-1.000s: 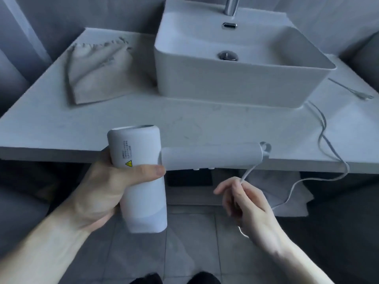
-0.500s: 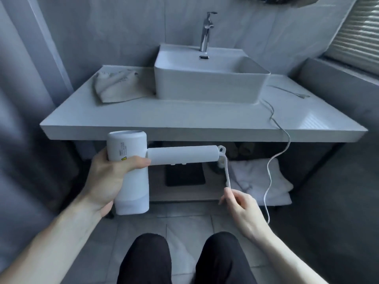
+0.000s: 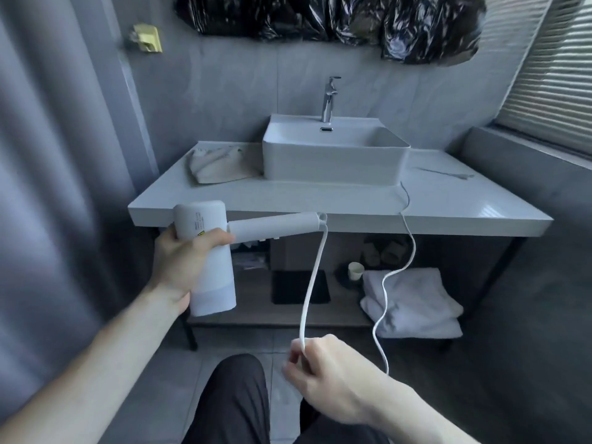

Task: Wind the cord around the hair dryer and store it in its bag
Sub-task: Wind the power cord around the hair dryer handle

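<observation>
The right hand [image 3: 323, 370], pinching the cord [image 3: 312, 283], has slid down to lower centre, drawing slack for winding while the left hand [image 3: 182, 261] grips the hair dryer [image 3: 208, 251].

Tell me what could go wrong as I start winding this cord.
The cord trails over the counter edge to its plug by the sink; pulling may snag it or drag the plug off. The slack loop by the towels could tangle.
</observation>
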A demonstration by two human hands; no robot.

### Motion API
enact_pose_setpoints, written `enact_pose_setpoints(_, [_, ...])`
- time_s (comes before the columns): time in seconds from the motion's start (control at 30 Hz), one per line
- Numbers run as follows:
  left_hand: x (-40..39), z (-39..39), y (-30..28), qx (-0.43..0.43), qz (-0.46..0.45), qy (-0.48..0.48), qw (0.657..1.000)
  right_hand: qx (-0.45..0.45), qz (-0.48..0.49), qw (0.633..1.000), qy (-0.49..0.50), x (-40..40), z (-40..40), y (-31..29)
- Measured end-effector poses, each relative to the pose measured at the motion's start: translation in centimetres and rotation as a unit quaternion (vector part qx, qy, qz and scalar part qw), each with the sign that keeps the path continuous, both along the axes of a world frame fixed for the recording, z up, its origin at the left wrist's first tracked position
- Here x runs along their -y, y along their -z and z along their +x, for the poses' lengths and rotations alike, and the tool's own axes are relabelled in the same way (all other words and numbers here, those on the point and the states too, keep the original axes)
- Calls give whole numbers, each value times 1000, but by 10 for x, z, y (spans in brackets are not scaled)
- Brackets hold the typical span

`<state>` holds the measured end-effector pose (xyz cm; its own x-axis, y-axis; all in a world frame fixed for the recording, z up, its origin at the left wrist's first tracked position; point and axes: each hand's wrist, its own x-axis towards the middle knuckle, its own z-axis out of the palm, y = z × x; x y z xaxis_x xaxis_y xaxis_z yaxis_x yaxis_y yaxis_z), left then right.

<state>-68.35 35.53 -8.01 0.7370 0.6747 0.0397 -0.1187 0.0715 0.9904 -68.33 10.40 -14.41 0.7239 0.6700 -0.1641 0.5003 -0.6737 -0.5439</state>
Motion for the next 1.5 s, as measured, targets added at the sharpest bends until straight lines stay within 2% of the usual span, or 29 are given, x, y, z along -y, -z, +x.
enact_pose_setpoints(0.2, [14, -26, 12, -49, 93, 17, 994, 166, -3, 986, -23, 15, -39, -50])
enact_pose_setpoints(0.43, [31, -69, 17, -47, 192, 104, 975, 272, 5, 962, -15, 49, -56, -112])
enact_pose_setpoints(0.6, [36, -90, 7, -35, 233, 145, 961, 311, 72, 947, -24, 59, -37, -160])
enact_pose_setpoints(0.73, [39, -97, 0, -27, 229, 173, 957, 286, 133, 947, -54, 51, -10, -175])
enact_pose_setpoints(0.9, [44, -108, -13, 1, 209, 252, 945, 253, 189, 948, -33, 47, 28, -165])
enact_pose_setpoints(1.1, [44, -118, -24, 58, 140, 296, 943, 99, 284, 954, 0, 51, 54, -124])
enact_pose_setpoints(1.23, [47, -123, -35, 98, 113, 271, 951, 21, 324, 945, 46, 54, 52, -88])
enact_pose_setpoints(1.33, [47, -120, -38, 111, 96, 235, 961, -44, 370, 927, 40, 60, 45, -62])
enact_pose_setpoints(1.43, [47, -113, -36, 113, 70, 188, 973, -86, 345, 930, 95, 56, 36, -44])
enact_pose_setpoints(1.5, [47, -109, -35, 109, 48, 161, 980, -94, 331, 935, 90, 52, 32, -34])
